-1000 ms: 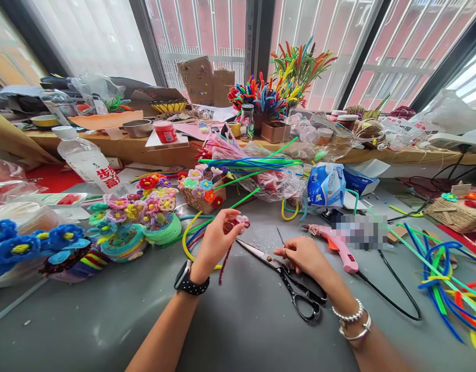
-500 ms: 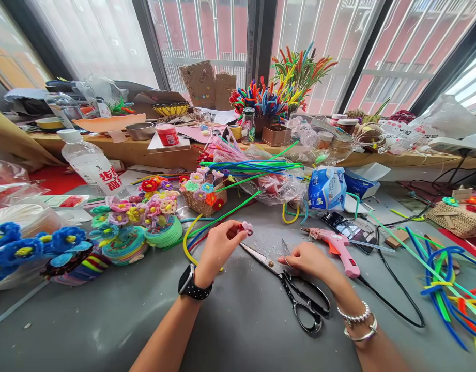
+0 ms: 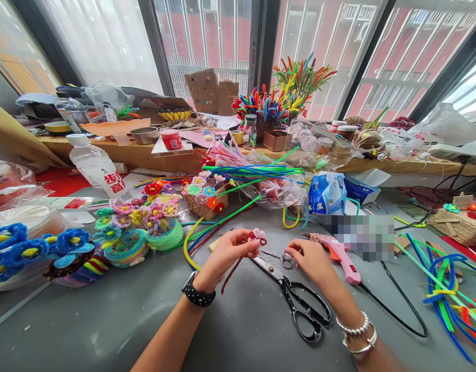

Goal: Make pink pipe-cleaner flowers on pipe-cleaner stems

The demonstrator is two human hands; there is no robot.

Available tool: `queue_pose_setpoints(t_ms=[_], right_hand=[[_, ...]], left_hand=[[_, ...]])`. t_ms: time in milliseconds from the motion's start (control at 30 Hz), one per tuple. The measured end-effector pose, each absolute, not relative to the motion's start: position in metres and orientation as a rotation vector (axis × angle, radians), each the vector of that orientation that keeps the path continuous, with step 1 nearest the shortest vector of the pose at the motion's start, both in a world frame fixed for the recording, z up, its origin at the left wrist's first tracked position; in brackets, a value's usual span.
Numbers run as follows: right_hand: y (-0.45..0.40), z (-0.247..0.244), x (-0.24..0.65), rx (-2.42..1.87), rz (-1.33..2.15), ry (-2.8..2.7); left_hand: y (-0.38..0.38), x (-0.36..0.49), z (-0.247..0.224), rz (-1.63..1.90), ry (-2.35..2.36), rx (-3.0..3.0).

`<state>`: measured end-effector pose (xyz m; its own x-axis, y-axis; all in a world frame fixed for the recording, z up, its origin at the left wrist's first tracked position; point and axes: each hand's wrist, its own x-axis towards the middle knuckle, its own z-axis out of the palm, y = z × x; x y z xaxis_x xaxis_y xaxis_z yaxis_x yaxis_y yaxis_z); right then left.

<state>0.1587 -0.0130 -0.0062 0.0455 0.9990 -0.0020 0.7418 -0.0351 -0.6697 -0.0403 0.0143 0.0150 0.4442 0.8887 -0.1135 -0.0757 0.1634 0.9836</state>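
My left hand (image 3: 232, 253), with a black watch on the wrist, pinches a small pipe-cleaner flower (image 3: 257, 235) in pale pink and dark red. A dark red stem (image 3: 230, 276) hangs below the fingers. In the closed fingers of my right hand (image 3: 307, 256) is a slim, pointed metal tool (image 3: 275, 254). Its tip points left towards the flower; its exact kind is unclear. Beneath it lie large black-handled scissors (image 3: 286, 289) on the grey table, blades towards my left hand. Right of my right hand rests a pink glue gun (image 3: 340, 257).
Finished pipe-cleaner flower pots (image 3: 125, 248) and a water bottle (image 3: 94, 165) stand at left. A flower basket (image 3: 199, 204), bagged pipe cleaners (image 3: 269, 186) and a blue tissue pack (image 3: 327, 192) are behind. Loose pipe cleaners (image 3: 441, 279) and the glue gun's cable (image 3: 396, 310) lie right.
My left hand has moved slightly right and turned, with the dark red stem now showing below it. The metal tool has swung from upright to nearly level, pointing left.
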Motion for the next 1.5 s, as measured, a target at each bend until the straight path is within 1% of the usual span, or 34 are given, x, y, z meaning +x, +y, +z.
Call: queue_pose_setpoints(t_ms=[67, 200, 367, 700, 867, 1167, 1233, 1367, 1500], right_hand=[[-0.017, -0.001, 0.152, -1.66, 0.724, -1.683], [-0.023, 0.005, 0.139, -1.397, 1.016, -1.532], [-0.025, 0.002, 0.136, -1.326, 1.099, -1.456], [-0.023, 0.003, 0.141, -1.29, 1.195, -1.451], [-0.025, 0.001, 0.139, -1.381, 1.02, -1.506], [-0.03, -0.009, 0.121, -1.383, 0.32, -1.794], [-0.03, -0.01, 0.121, -1.356, 0.296, -1.8], [-0.029, -0.004, 0.13, -1.329, 0.396, -1.757], [-0.026, 0.0, 0.137, -1.277, 0.46, -1.861]], left_hand=[[0.01, -0.035, 0.013, 0.835, 0.851, 1.155], [0.002, -0.024, 0.007, 0.848, 0.858, 1.129], [-0.001, -0.017, 0.002, 0.871, 0.86, 1.2], [0.002, -0.021, 0.002, 0.792, 0.855, 1.295], [0.001, -0.021, 0.004, 0.768, 0.88, 1.279], [0.001, -0.015, -0.001, 0.893, 1.038, 1.29], [0.001, -0.016, 0.001, 0.9, 1.041, 1.324], [0.001, -0.018, 0.002, 0.869, 1.019, 1.425], [0.001, -0.019, 0.001, 0.835, 0.995, 1.526]])
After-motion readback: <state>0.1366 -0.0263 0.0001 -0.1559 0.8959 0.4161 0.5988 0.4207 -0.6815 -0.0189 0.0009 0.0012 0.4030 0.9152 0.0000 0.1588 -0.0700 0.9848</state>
